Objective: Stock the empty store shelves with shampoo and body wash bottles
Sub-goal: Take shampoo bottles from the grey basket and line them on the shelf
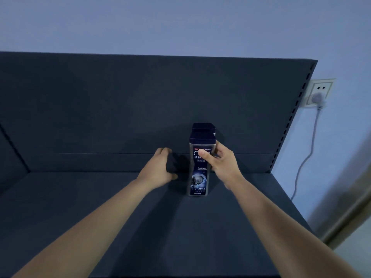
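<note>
Head view: bottles go up on a dark shelf

Right hand is clamped on a dark shampoo bottle standing upright on the navy shelf, a second bottle just behind it. Left hand, just left, has its grip closed around a dark object too dim to identify.

One bottle stands upright on the shelf, a second bottle directly behind it, near the back panel. A wall socket sits right of the panel.
</note>
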Available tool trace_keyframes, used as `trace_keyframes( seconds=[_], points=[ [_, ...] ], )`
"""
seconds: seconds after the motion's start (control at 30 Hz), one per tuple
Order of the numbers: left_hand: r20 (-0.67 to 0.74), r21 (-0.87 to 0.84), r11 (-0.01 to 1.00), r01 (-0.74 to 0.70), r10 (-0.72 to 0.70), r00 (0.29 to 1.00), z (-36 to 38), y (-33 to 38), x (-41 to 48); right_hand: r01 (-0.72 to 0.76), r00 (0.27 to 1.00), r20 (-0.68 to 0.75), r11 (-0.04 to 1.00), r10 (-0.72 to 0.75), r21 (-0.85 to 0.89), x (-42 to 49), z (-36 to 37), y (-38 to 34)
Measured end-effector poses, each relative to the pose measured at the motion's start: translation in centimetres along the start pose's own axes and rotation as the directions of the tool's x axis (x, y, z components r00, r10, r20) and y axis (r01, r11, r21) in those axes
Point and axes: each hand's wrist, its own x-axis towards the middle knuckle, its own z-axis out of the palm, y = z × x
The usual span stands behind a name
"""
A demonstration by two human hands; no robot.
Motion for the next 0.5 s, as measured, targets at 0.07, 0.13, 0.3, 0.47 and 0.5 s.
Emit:
trace_keyframes(
  seconds=[0.07,0.13,0.3,0.47,0.5],
  points=[
    [0.025,-0.07,0.996,-0.059,0.061,0.998,-0.3,0.5,0.2,-0.001,1.0,-0.011,1.0,0.001,-0.011,0.2,0.1,0.2],
    [0.093,-0.156,0.981,-0.111,0.126,0.988,-0.3,1.3,0.6,0.001,1.0,-0.026,1.0,-0.001,-0.022,0.2,0.0,0.4],
    [0.167,-0.339,0.934,-0.109,0.174,0.97,1.3,2.4,1.5,-0.025,0.999,-0.046,0.999,0.023,-0.039,-0.1,-0.2,0.3],
    [0.149,-0.352,0.925,-0.142,0.205,0.967,2.2,3.1,1.7,-0.009,0.997,-0.082,0.992,-0.001,-0.124,-0.6,-0.7,-0.3],
    [0.151,-0.347,0.928,-0.139,0.202,0.968,2.3,3.2,1.6,-0.019,0.996,-0.084,0.99,0.008,-0.139,-0.9,-0.8,-0.3]
  ],
)
